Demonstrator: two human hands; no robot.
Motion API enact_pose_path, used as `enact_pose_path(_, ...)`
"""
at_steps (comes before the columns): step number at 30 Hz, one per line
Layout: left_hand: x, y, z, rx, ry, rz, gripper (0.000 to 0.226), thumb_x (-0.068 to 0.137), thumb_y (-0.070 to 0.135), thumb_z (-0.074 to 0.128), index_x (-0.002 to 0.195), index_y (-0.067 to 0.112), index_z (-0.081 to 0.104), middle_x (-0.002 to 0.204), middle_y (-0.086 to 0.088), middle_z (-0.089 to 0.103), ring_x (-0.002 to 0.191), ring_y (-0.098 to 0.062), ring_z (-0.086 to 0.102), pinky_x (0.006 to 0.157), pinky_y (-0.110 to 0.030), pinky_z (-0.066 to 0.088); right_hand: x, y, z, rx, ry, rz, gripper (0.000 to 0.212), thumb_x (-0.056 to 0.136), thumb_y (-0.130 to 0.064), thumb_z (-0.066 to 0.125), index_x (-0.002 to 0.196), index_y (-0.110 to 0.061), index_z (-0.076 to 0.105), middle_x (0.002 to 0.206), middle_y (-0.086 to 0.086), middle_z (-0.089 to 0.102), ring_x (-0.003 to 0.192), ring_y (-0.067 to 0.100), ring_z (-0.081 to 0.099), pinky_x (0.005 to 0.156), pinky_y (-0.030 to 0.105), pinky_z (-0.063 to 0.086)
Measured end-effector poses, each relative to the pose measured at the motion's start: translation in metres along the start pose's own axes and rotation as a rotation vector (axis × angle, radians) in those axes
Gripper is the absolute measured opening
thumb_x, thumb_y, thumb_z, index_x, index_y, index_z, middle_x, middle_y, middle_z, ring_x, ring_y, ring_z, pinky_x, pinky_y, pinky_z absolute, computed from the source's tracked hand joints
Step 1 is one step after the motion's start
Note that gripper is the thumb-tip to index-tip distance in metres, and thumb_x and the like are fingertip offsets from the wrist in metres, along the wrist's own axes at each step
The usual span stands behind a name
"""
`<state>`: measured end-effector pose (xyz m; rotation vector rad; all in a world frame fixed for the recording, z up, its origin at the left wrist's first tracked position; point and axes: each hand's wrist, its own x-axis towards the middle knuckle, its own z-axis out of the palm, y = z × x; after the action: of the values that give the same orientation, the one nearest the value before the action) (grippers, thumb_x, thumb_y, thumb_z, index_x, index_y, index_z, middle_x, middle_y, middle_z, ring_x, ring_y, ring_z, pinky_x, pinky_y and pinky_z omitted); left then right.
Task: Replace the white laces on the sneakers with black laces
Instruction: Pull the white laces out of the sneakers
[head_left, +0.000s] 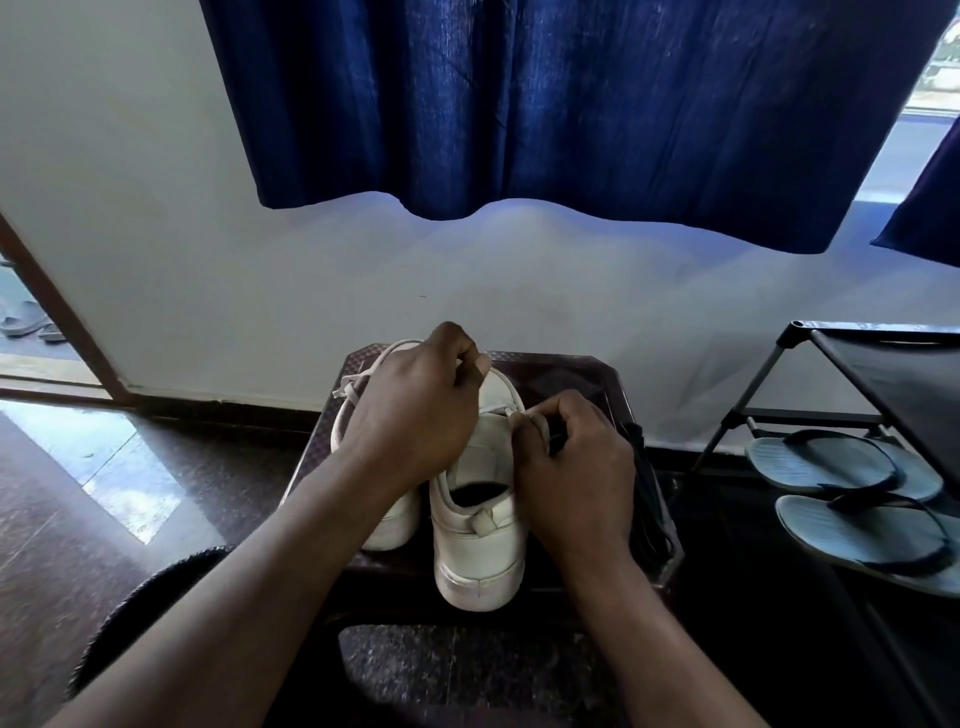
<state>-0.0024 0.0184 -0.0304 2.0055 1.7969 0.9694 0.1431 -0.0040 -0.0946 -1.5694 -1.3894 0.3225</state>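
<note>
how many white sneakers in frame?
2. Both stand on the dark stool: left sneaker partly behind the left hand, right sneaker beside it, its white lace pinched by the right hand.

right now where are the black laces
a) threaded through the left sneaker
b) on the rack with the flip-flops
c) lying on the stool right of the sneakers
c: the black laces lie loose on the stool, just right of the right sneaker and the right hand.

A small dark table (563, 371) carries two white sneakers (480, 545) side by side — black laces (649, 499) at its right edge.
</note>
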Motion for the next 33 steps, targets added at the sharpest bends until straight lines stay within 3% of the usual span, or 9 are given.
enact_pose_path(6, 0.004, -0.016, -0.002, 0.151, 0.196, 0.19, 0.007, 0.102, 0.021, 0.055, 0.099, 0.015, 0.055, 0.084, -0.004, 0.063, 0.077, -0.037, 0.055, 0.064, -0.038, 0.038, 0.0, -0.001, 0.0, 0.009, 0.005, -0.008, 0.009, 0.086, -0.035, 0.063, 0.085, -0.027, 0.063, 0.088, -0.012, 0.067, 0.078, 0.009, 0.061, 0.07, 0.031, 0.045)
enact_pose_path(8, 0.006, -0.026, -0.005, 0.26, 0.17, 0.187, 0.002, 0.097, 0.013, 0.056, 0.098, 0.012, 0.056, 0.09, -0.009, 0.062, 0.084, -0.038, 0.054, 0.069, -0.04, 0.041, -0.001, -0.003, -0.001, 0.024, -0.001, -0.01, 0.013, 0.084, -0.038, 0.058, 0.09, -0.029, 0.065, 0.092, -0.012, 0.068, 0.081, 0.01, 0.062, 0.072, 0.031, 0.047)
enact_pose_path(11, 0.006, -0.032, -0.008, 0.358, 0.081, 0.138, 0.023, 0.084, 0.008, 0.056, 0.104, 0.02, 0.062, 0.101, -0.001, 0.06, 0.1, -0.033, 0.05, 0.081, -0.041, 0.043, 0.0, -0.005, -0.001, 0.023, -0.013, -0.026, 0.009, 0.087, -0.026, 0.067, 0.094, -0.031, 0.068, 0.097, -0.013, 0.068, 0.084, 0.007, 0.061, 0.072, 0.026, 0.044)
enact_pose_path(14, 0.001, -0.026, -0.008, 0.314, 0.05, 0.097, 0.026, 0.088, 0.017, 0.059, 0.102, 0.035, 0.07, 0.114, 0.018, 0.058, 0.118, -0.02, 0.036, 0.089, -0.037, 0.029, 0.001, -0.005, -0.004, -0.005, -0.011, -0.056, 0.012, 0.086, -0.02, 0.067, 0.093, -0.03, 0.072, 0.096, -0.013, 0.067, 0.082, 0.005, 0.06, 0.07, 0.022, 0.041)
enact_pose_path(17, -0.003, -0.021, -0.007, 0.286, 0.064, 0.096, 0.017, 0.093, 0.041, 0.059, 0.094, 0.035, 0.074, 0.112, 0.023, 0.062, 0.121, -0.015, 0.032, 0.093, -0.037, 0.026, 0.004, -0.006, -0.006, -0.027, -0.004, -0.054, 0.01, 0.085, -0.02, 0.07, 0.09, -0.028, 0.072, 0.094, -0.013, 0.069, 0.081, 0.005, 0.061, 0.069, 0.025, 0.042)
enact_pose_path(19, -0.008, -0.018, -0.005, 0.352, 0.012, 0.097, 0.034, 0.09, 0.059, 0.052, 0.089, 0.033, 0.075, 0.107, 0.022, 0.062, 0.122, -0.014, 0.032, 0.099, -0.04, 0.029, 0.004, -0.007, -0.008, -0.047, 0.009, -0.036, 0.008, 0.084, -0.02, 0.07, 0.087, -0.028, 0.072, 0.093, -0.013, 0.069, 0.081, 0.007, 0.061, 0.068, 0.027, 0.041)
enact_pose_path(27, -0.014, -0.019, 0.003, 0.498, 0.002, 0.112, 0.038, 0.086, 0.048, 0.05, 0.097, 0.027, 0.079, 0.133, 0.015, 0.057, 0.131, -0.026, 0.033, 0.106, -0.05, 0.028, 0.018, -0.025, -0.024, -0.232, -0.115, -0.057, 0.003, 0.081, -0.022, 0.066, 0.079, -0.024, 0.065, 0.091, -0.008, 0.064, 0.088, 0.021, 0.061, 0.078, 0.034, 0.049)
enact_pose_path(30, -0.015, -0.017, 0.004, 0.489, -0.039, 0.105, 0.054, 0.085, 0.05, 0.035, 0.107, 0.027, 0.079, 0.141, 0.013, 0.054, 0.136, -0.027, 0.03, 0.111, -0.053, 0.026, 0.017, -0.03, -0.015, -0.215, -0.251, -0.148, 0.029, 0.075, -0.017, 0.06, 0.102, -0.024, 0.068, 0.108, -0.007, 0.067, 0.107, 0.023, 0.058, 0.092, 0.039, 0.051)
enact_pose_path(33, -0.016, -0.015, 0.003, 0.473, -0.04, 0.098, 0.068, 0.082, 0.054, 0.021, 0.111, 0.029, 0.077, 0.141, 0.013, 0.053, 0.136, -0.026, 0.029, 0.112, -0.052, 0.027, 0.018, -0.03, -0.005, -0.186, -0.369, -0.107, 0.057, 0.067, -0.041, 0.041, 0.122, -0.039, 0.06, 0.117, -0.004, 0.069, 0.111, 0.021, 0.065, 0.096, 0.041, 0.055)
